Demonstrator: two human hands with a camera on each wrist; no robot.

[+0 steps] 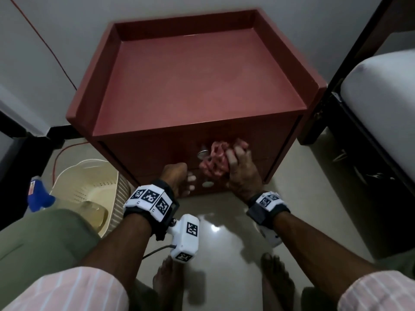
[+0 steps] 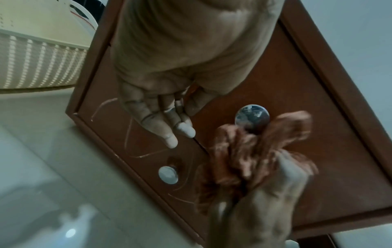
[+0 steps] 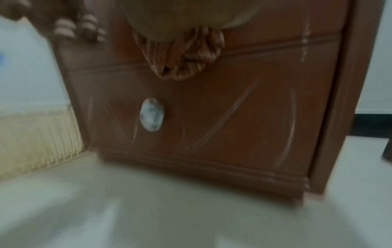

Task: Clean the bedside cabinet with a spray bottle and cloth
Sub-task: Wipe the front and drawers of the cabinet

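Note:
A reddish-brown bedside cabinet (image 1: 197, 70) stands on the floor, with two drawer fronts and round silver knobs (image 2: 252, 117) (image 2: 168, 174). My right hand (image 1: 240, 169) grips a crumpled pink cloth (image 1: 214, 161) and presses it against the upper drawer front beside the upper knob. The cloth (image 3: 184, 53) bulges out below my palm in the blurred right wrist view. My left hand (image 2: 169, 117) rests with straight fingers on the drawer front, left of the cloth, holding nothing. The blue spray bottle (image 1: 39, 195) lies at the far left, away from both hands.
A cream plastic basket (image 1: 89, 187) sits on the floor left of the cabinet. A bed with a white mattress (image 1: 381, 90) and dark frame stands on the right. A red cable (image 1: 56, 57) runs down the wall. My bare feet (image 1: 276, 277) stand on pale tiles.

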